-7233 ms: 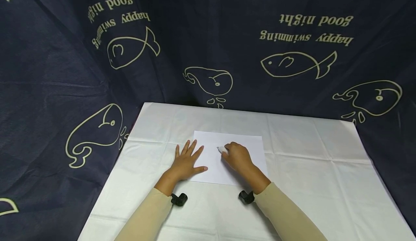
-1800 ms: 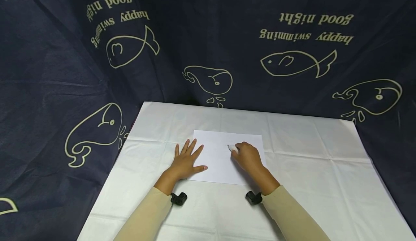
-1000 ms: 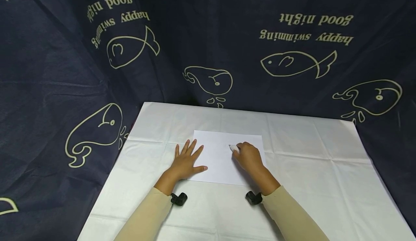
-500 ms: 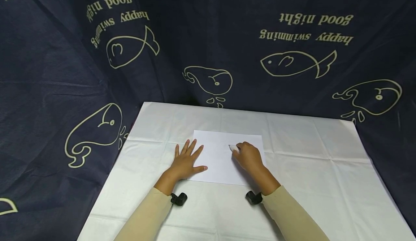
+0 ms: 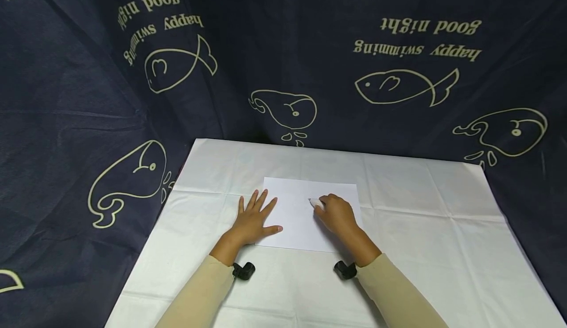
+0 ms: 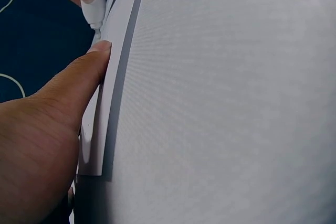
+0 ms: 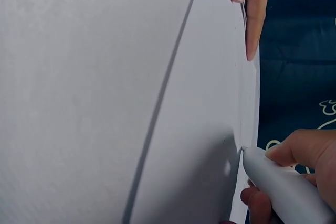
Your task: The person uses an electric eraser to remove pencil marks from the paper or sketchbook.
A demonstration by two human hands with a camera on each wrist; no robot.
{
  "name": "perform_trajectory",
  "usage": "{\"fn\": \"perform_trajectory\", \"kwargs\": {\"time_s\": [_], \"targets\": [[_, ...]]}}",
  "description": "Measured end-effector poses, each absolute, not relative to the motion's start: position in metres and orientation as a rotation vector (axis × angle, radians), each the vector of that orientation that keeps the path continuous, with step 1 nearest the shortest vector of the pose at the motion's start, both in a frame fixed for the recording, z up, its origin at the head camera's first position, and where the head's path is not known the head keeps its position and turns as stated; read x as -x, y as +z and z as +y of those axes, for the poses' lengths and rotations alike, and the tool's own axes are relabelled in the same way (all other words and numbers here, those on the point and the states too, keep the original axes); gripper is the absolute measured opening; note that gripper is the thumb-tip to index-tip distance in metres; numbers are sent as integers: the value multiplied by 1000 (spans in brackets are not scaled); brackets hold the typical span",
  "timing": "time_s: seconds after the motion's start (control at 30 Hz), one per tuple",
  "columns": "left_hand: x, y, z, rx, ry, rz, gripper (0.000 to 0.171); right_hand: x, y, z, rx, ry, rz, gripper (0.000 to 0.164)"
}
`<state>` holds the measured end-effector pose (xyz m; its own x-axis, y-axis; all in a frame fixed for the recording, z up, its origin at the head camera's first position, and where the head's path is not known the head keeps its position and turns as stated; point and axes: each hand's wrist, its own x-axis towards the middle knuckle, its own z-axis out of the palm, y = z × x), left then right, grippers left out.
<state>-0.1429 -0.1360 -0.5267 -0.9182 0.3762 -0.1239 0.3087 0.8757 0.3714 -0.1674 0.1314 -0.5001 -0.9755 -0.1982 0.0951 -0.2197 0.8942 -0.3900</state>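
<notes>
A sheet of white paper (image 5: 292, 239) lies flat on the white-covered table. My left hand (image 5: 250, 222) rests on its left side with spread, straight fingers, partly on the paper and partly on the cloth. In my right hand (image 5: 337, 214), over the paper's right half, I grip a thick white pen (image 7: 281, 184) with a narrow tip. In the right wrist view, that tip meets the paper, or nearly so, and the pen casts a broad shadow. A few faint specks show on the sheet; any drawn line is too faint to make out.
The white tablecloth (image 5: 443, 249) has fold creases. Behind and to the left hangs a dark blue curtain (image 5: 283, 38) with fish and whale outlines and upside-down lettering. A small black wrist camera (image 5: 244, 271) sits at my left cuff, and another black camera (image 5: 345, 270) at my right.
Since the oldest frame, my right hand and the pen have moved right across the paper. Over the last half second they have shifted slightly back left. My left hand has stayed put.
</notes>
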Motion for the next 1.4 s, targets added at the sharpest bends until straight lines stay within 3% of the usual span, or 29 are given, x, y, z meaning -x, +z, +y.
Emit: {"fn": "perform_trajectory", "kwargs": {"time_s": [0.23,1.4], "targets": [[143,-527,-136,-535,528,2855,87,167,-501,132,-266,613,-3018,35],[144,-530,-136,-523,503,2857,88,170,-502,125,-395,597,-2974,24]]}}
